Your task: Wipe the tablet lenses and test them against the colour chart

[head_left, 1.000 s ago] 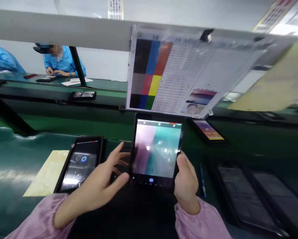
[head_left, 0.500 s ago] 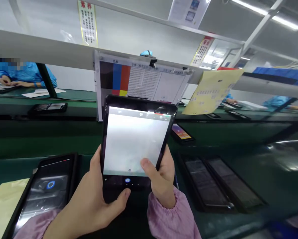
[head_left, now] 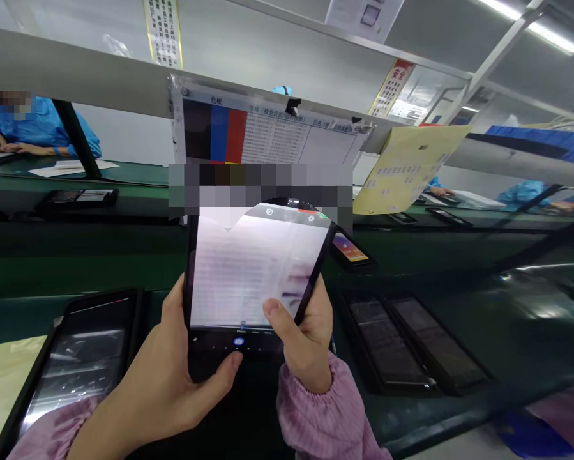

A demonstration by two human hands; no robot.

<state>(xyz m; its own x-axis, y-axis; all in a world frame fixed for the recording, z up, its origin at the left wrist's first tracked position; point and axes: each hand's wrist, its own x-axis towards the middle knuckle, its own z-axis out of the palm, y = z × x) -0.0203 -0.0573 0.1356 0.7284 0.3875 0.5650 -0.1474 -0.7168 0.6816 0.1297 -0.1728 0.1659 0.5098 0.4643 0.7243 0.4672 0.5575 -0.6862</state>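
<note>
Upright in front of me is a black tablet [head_left: 255, 275], its lit screen showing a camera app with a blurred, pale picture of lines. My left hand [head_left: 172, 364] grips its left edge, the thumb lying at the bottom bezel near the round shutter button. On the right side my right hand [head_left: 303, 332] is closed around the edge, with the thumb over the screen. Behind the tablet hangs a test chart [head_left: 277, 137] with colour blocks and fine print. A pixelated patch hides the tablet's top edge and part of the chart.
Left lies a dark tablet [head_left: 88, 345] beside yellow paper [head_left: 9, 390]. Two more tablets [head_left: 387, 345] [head_left: 440, 342] lie right, and a device with a lit colourful screen [head_left: 350, 249] sits behind. A yellow sheet [head_left: 411, 169] hangs from the shelf. A co-worker in blue [head_left: 32, 128] sits across.
The tablet and both hands have shifted slightly left in view. Its screen went from nearly blank white to blurred lines of print. The left-hand tablet's screen no longer shows the blue ring.
</note>
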